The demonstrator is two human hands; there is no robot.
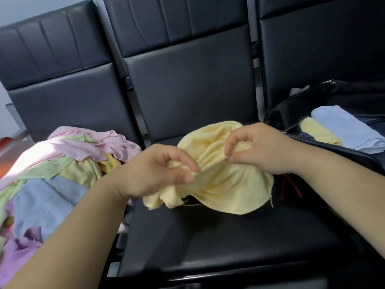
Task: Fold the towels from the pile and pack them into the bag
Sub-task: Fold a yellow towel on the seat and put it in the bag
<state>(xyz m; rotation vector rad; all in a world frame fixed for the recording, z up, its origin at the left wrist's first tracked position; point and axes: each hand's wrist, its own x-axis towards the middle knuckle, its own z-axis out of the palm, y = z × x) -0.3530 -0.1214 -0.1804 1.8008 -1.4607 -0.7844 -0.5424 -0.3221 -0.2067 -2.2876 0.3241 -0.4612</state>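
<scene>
3 dark padded seats (208,236) in a row, glossy backrests (177,24), metal frame (133,105) between them. Pale grey wall (31,9) upper left. Brightest light at left.

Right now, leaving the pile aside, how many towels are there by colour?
Yellow: 2, the crumpled yellow towel pinched by the left hand and right hand, and the folded yellow towel in the bag.
Pale blue: 1, the folded pale blue towel beside it.
Total: 3

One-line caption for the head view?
Left hand and right hand pinch a crumpled yellow towel over the seat, between pile and bag.
</scene>
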